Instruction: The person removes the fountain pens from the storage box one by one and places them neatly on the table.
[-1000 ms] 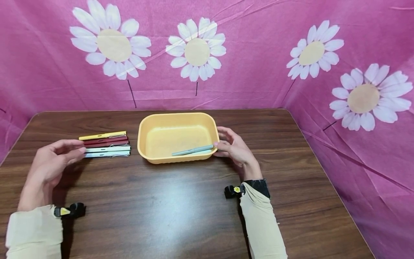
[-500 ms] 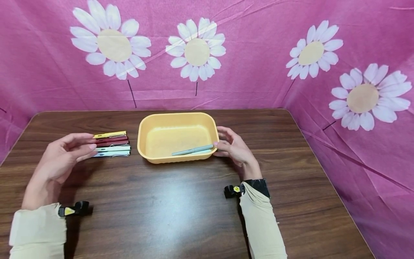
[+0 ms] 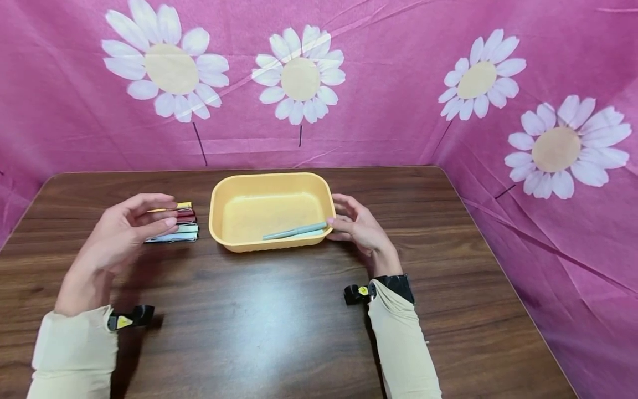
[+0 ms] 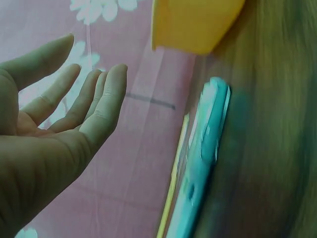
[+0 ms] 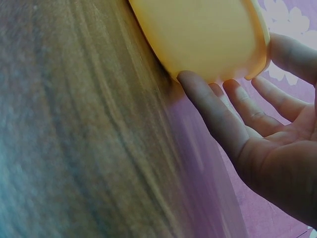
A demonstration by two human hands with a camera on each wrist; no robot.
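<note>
My left hand (image 3: 119,233) hovers over a row of clip pens at the left, fingers relaxed and slightly bent, holding nothing. The row has a yellow pen (image 3: 184,205), dark red pens (image 3: 186,216), a mint pen (image 3: 188,228) and a pale blue pen (image 3: 171,238); the hand hides their left parts. In the left wrist view the mint pen (image 4: 200,141) lies apart from the fingers. At the tray's right end, my right hand (image 3: 366,233) grips the yellow plastic tray (image 3: 269,208), thumb over the rim, fingers against the outer wall. Inside lie a grey-blue pen (image 3: 294,231) and a mint one (image 3: 313,234).
Everything stands on a brown wood-grain table (image 3: 259,321). A pink cloth (image 3: 384,111) with white daisies hangs behind it and along the right side. Both wrists wear black camera straps (image 3: 396,288).
My left hand has moved to the right along the pens, from their left ends to over their middle. The pens, the tray and my right hand have stayed in place.
</note>
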